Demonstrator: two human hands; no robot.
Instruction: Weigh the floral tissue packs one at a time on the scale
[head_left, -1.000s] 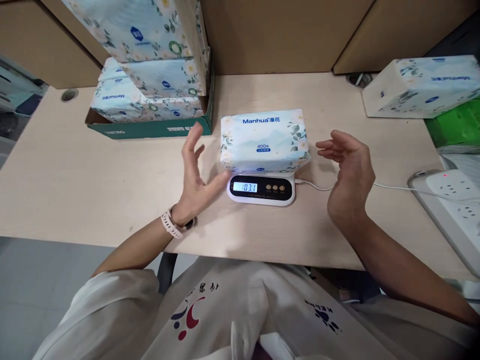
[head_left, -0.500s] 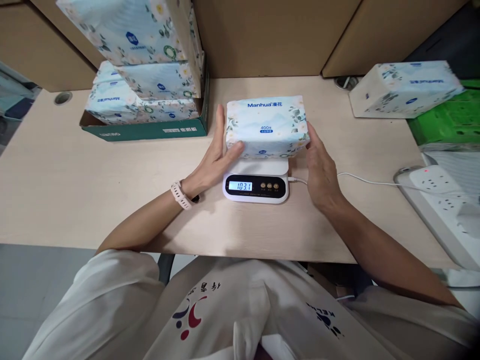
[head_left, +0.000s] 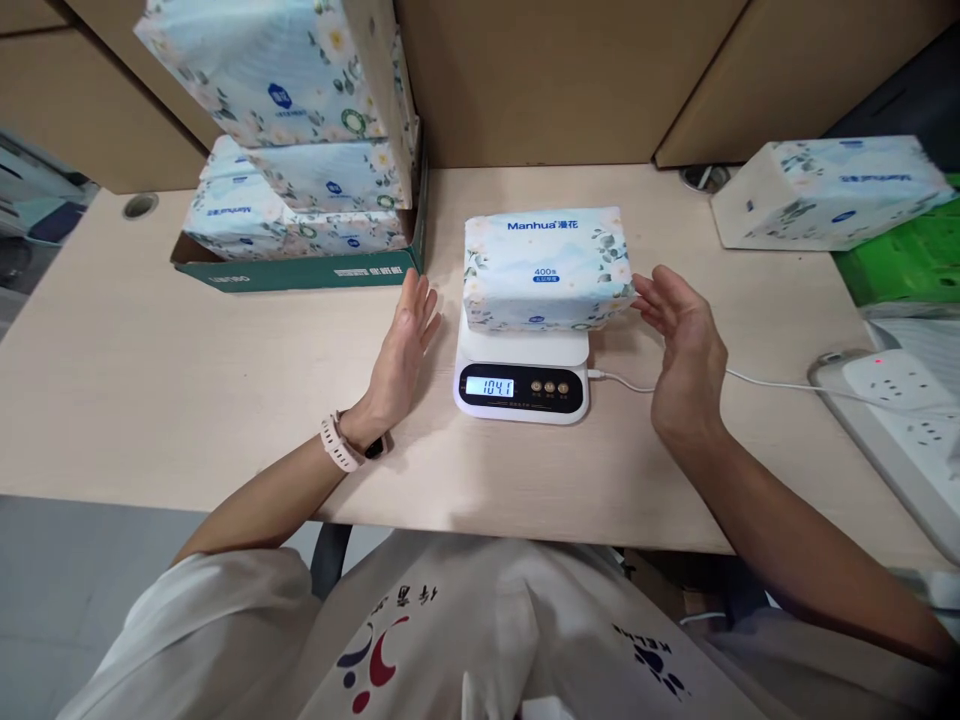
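Note:
A pale blue tissue pack (head_left: pixel 545 268) marked Manhua lies on a small white kitchen scale (head_left: pixel 523 375) in the middle of the desk. The scale's lit display reads about 104. My left hand (head_left: pixel 397 355) hovers open just left of the pack, fingers straight, not touching it. My right hand (head_left: pixel 682 345) is open on the pack's right side, its fingertips close to or brushing the pack's corner. A white cable (head_left: pixel 757 383) runs from the scale to the right.
A green cardboard tray (head_left: pixel 300 268) at back left holds several stacked tissue packs. Another tissue pack (head_left: pixel 829 192) lies at back right beside a green box (head_left: pixel 911 262). A white power strip (head_left: pixel 904 415) sits at the right edge. Brown partitions stand behind the desk.
Half a second ago both hands pressed the pack's sides; now they have drawn apart and let go. The scale reading rose from 103.1 to about 104.

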